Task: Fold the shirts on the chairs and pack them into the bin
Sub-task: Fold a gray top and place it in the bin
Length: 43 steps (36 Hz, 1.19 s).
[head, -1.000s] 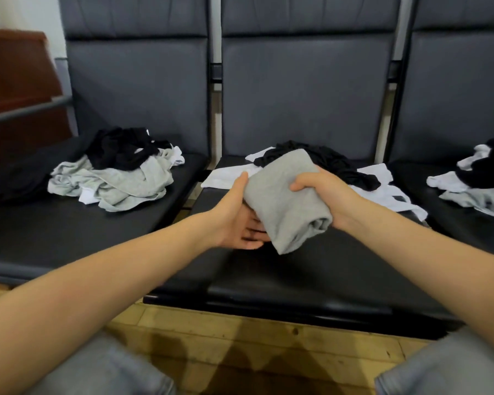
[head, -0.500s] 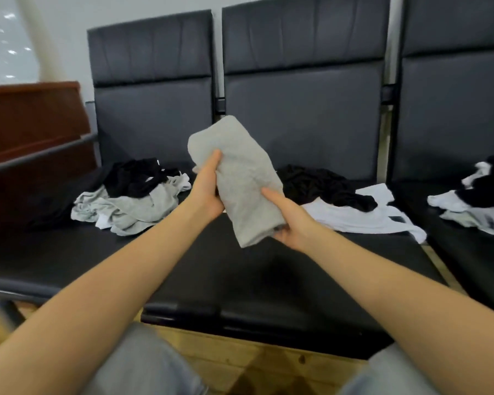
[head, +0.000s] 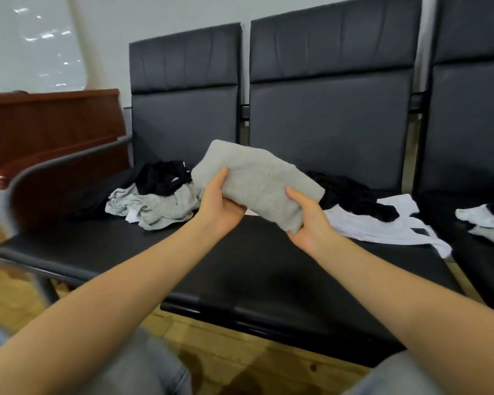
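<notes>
Now both hands, left hand [head: 221, 208] and right hand [head: 308, 223], grip a folded soft grey shirt [head: 257, 182] in the air, thumbs on top, fingers curled underneath.

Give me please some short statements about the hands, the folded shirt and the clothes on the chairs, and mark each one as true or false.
1. Both hands hold the folded grey shirt above the seat. True: the left hand and the right hand each grip one end.
2. The folded shirt lies flat on the middle seat. False: it is lifted, clear of the seat.
3. A black garment lies over a white one on the middle chair. True.
4. The pile on the left chair has only white clothes. False: it shows grey and black cloth, with a little white.
5. The bin is beside the chairs. False: no bin is in view.
</notes>
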Motion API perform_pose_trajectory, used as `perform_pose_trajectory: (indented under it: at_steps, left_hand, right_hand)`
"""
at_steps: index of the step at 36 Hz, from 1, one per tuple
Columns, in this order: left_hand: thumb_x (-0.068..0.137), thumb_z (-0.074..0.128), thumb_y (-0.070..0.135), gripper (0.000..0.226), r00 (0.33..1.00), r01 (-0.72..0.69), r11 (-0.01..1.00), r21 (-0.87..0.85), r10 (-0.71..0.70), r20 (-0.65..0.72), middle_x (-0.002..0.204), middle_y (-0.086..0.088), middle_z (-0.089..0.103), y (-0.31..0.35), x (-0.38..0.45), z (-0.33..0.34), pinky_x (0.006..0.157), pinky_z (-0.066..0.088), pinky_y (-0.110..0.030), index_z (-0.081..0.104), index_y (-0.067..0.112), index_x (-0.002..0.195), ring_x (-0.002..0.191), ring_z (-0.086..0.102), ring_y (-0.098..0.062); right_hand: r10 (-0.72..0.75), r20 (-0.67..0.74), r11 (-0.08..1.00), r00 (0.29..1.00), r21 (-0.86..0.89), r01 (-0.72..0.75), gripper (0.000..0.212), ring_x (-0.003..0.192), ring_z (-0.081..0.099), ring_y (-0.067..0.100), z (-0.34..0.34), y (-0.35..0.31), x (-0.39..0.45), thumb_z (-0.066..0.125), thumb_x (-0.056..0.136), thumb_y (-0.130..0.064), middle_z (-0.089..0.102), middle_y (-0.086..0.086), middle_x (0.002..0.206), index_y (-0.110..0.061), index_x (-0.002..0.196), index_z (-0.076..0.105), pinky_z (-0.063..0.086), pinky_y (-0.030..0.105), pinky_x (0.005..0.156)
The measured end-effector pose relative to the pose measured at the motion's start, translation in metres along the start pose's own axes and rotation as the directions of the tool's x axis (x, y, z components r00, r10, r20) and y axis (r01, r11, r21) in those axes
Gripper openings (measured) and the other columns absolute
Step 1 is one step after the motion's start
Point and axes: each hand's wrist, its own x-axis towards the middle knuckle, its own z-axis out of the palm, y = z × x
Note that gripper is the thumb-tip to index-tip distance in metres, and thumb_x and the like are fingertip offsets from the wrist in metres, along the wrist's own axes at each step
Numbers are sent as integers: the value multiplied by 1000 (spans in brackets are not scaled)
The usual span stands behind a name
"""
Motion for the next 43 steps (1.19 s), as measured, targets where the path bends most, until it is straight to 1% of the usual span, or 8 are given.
perform_pose_trajectory:
  at_steps: [8, 11, 14, 20, 28, 36, 41, 43]
  left_hand:
    - [91, 62, 20, 31, 993, 94, 996, -10, -94, -64, 116, -11, 69, 33, -6, -37, 99, 50, -39, 58, 9, 120, 109, 65, -24]
    - [92, 60, 17, 26, 991, 97, 995, -36, -100, -91, 116, -10, 68, 54, -11, -62, 95, 52, -37, 59, 10, 116, 111, 64, -25]
    - [91, 60, 15, 34, 983, 133, 991, -16, -134, -124, 116, -11, 68, 78, -10, -85, 83, 58, -35, 57, 9, 125, 102, 67, -24]
    - [89, 61, 17, 30, 973, 204, 978, 43, -198, -121, 99, -8, 73, 132, -9, -121, 68, 60, -33, 59, 10, 118, 84, 73, -22]
    - [80, 57, 66, 60, 934, 344, 926, 153, -321, -155, 111, -10, 69, 224, -31, -204, 108, 39, -37, 72, 11, 99, 107, 62, -26]
    - [85, 66, 46, 38, 845, 423, 852, 307, -249, -474, 82, -6, 70, 278, -84, -295, 61, 57, -30, 60, 16, 109, 73, 68, -22]
    - [91, 62, 32, 28, 781, 404, 826, 394, -86, -619, 90, -8, 62, 288, -125, -353, 46, 51, -27, 52, 18, 114, 76, 60, -22]
    - [93, 58, 29, 32, 765, 380, 817, 433, -14, -644, 90, -9, 61, 290, -141, -380, 44, 48, -26, 52, 15, 121, 74, 60, -22]
  right_hand:
    - [-59, -131, 987, 990, -155, 38, 37, 99, 68, 21, 10, -7, 20, 68, 89, -18, 68, 10, 114, -2, 121, 61, 54, 26, 66]
    - [-57, -130, 965, 990, -263, 21, 37, 103, 67, 23, 19, 5, 24, 66, 91, -17, 67, 11, 116, -1, 123, 59, 54, 28, 74]
    - [-86, -52, 926, 995, -371, 61, 33, 103, 67, 25, 26, 16, 25, 67, 90, -14, 69, 13, 112, -1, 119, 61, 55, 33, 82]
    - [-68, -12, 891, 998, -450, 55, 17, 84, 69, 21, 68, 46, 42, 65, 91, -15, 70, 11, 101, -6, 106, 63, 56, 26, 57]
    - [-57, 14, 774, 998, -631, 53, 10, 68, 62, 17, 160, 117, 80, 63, 92, -14, 66, 2, 65, -8, 83, 61, 50, 21, 54]
    - [85, 206, 707, 975, -702, 87, 10, 47, 61, 9, 240, 217, 65, 62, 90, -6, 64, -1, 53, -7, 81, 59, 46, 19, 40]
    - [141, 284, 668, 948, -735, 121, 30, 91, 67, 23, 270, 284, 48, 66, 88, -10, 70, 7, 104, -9, 118, 63, 55, 33, 77]
    - [158, 351, 608, 923, -771, 189, 24, 86, 63, 15, 281, 307, 40, 61, 93, -14, 65, 1, 100, -15, 117, 61, 52, 27, 71]
